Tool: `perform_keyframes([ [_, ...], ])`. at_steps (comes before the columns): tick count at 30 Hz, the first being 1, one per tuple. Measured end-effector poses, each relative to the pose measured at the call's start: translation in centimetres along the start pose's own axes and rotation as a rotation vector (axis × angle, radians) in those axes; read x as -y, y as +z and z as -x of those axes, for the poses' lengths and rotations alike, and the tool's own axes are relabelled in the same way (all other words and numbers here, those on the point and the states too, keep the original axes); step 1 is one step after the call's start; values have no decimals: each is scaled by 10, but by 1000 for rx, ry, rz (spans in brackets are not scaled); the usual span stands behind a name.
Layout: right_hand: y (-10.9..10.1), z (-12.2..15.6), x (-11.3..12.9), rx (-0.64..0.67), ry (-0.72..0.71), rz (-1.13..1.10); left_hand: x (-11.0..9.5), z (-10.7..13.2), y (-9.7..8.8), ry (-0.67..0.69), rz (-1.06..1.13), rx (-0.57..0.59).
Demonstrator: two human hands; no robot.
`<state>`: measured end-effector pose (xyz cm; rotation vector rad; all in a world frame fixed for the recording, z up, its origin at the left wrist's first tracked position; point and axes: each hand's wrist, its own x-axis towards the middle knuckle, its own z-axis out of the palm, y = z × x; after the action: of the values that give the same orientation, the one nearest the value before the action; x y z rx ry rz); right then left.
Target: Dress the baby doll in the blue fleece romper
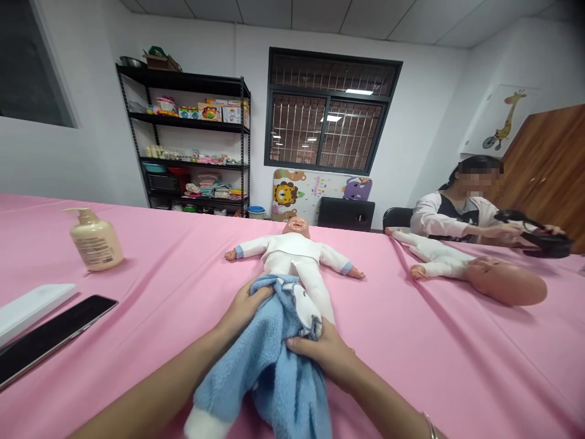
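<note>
Bunched between my two hands is a blue fleece baby garment with a white patch on its upper part and a white cuff at the lower left. My left hand grips its upper left edge, thumb on top. On the other side my right hand pinches the cloth below the white patch. A baby doll in a white outfit with blue cuffs lies on its back just beyond, arms spread and head away from me. The garment and my hands cover its lower legs.
The table has a pink cloth. At left are a pump bottle, a black phone and a white flat box. A second doll lies at right, near a seated person handling a black device.
</note>
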<state>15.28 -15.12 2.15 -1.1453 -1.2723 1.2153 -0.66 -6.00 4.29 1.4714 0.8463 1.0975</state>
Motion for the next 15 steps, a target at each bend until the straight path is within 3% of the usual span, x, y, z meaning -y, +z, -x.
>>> perform_keyframes([
  [3, -8, -2, 13, 57, -202, 299, 1, -2, -2, -2, 12, 46],
  [6, -25, -10, 22, -48, -380, 605, 1, 0, 0, -46, 33, 73],
  [8, -37, -19, 20, -131, -375, 690, 3, 2, 3, -78, 62, 77],
  [11, -48, -31, 11, -117, -318, 630, 12, 0, 4, -74, 71, 97],
  [15, -40, -32, 9, 38, -244, 386, 31, -15, -6, 23, -4, 97],
])
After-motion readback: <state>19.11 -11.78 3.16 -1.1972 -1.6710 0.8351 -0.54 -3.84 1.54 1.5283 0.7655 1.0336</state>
